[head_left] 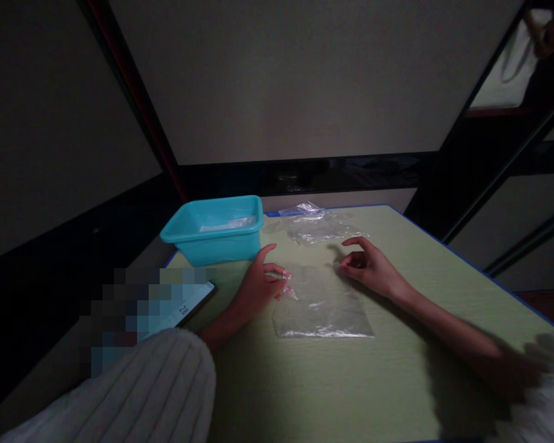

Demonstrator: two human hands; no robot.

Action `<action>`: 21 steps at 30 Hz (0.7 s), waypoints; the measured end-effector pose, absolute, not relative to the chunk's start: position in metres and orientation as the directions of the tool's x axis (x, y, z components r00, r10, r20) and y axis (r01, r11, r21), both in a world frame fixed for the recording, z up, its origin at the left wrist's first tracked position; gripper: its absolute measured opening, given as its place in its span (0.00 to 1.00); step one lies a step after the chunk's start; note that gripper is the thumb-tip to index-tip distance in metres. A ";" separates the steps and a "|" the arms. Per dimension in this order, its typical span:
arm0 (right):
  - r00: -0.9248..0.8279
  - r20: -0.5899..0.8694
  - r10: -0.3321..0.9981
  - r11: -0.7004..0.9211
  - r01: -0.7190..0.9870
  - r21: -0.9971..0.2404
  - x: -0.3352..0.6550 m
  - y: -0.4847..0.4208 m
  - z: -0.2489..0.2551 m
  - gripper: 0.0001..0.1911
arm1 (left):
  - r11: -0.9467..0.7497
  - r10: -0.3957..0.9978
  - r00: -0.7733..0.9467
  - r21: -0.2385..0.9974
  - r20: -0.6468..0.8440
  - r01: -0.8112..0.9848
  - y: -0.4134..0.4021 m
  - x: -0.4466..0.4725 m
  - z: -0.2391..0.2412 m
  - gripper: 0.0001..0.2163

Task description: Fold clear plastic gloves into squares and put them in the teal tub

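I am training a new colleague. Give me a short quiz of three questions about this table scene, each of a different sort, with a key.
1. True or false: the teal tub stands at the far left corner of the table.
2. What lies flat between the left hand and the right hand? A) a clear bag B) a book C) a towel
3. Fill in: beyond the right hand lies a crumpled pile of clear ____.
Key: 1 true; 2 A; 3 bags.
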State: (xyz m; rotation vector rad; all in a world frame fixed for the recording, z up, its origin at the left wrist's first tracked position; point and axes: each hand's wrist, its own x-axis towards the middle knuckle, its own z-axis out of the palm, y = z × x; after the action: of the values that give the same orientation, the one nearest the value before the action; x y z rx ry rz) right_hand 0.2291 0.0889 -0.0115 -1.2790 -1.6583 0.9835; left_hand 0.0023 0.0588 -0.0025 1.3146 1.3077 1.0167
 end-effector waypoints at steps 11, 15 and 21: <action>-0.175 0.314 0.933 0.349 0.650 -0.675 0.238 0.086 -0.012 0.21 | -0.268 0.962 0.066 0.870 0.266 0.415 0.061 -0.009 -0.015 0.31; -0.295 0.406 0.865 0.479 0.728 -0.491 0.233 0.071 -0.002 0.16 | -0.518 0.845 0.237 0.623 0.480 0.586 0.052 -0.009 -0.017 0.21; -0.567 0.274 0.777 0.626 0.743 -0.236 0.217 0.044 -0.007 0.21 | -0.641 0.764 0.578 0.442 0.286 0.628 0.030 0.002 -0.016 0.21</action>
State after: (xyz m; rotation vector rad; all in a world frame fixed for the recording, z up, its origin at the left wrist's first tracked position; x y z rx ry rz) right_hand 0.2174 0.0442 -0.0069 -1.2161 -2.5007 0.1323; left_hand 0.0019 0.0299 -0.0157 2.5194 1.1425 0.6621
